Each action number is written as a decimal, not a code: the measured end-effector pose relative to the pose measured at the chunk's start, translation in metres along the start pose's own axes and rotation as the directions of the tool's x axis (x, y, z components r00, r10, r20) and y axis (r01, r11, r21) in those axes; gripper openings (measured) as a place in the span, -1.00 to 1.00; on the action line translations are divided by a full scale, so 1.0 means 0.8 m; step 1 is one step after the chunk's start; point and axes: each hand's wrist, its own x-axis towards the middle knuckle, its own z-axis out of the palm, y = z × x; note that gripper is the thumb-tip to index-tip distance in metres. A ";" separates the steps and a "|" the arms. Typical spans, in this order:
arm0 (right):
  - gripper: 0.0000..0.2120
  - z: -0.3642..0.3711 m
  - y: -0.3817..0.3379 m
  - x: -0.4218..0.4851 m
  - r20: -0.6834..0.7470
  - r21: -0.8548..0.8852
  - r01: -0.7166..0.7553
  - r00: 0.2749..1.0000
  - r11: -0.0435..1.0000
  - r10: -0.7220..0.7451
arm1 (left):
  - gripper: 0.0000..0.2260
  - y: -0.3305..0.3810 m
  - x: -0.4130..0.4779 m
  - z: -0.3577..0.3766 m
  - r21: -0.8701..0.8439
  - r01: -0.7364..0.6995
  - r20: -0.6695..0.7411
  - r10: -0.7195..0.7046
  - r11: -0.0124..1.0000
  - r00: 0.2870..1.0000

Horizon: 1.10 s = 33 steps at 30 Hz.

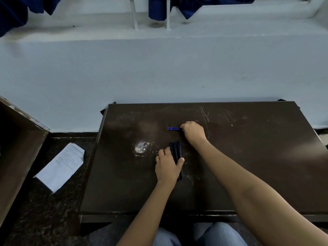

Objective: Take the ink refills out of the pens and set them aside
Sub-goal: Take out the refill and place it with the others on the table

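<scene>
The blue refills (174, 128) lie mid-surface (248, 157), their right ends hidden under the right hand (193, 131), whose curled grip pinches them. Nearer, the left hand (167, 166) wraps its grip round the dark pens (176, 150), half covering the bundle.

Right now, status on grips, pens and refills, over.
Left grip holds dark pens bunched on desk. Right grip pinches blue ink refills beyond them. Nothing in the way.

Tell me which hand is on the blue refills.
The right hand, reaching farther forward, holds the blue refills by one end; the left hand grips the black pens instead.
</scene>
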 end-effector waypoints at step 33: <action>-0.78 0.009 0.071 -0.187 -0.007 0.236 -0.659 0.734 0.714 0.680 | -0.42 -0.009 -0.041 -0.007 0.021 0.048 0.076 -0.049 0.999 0.996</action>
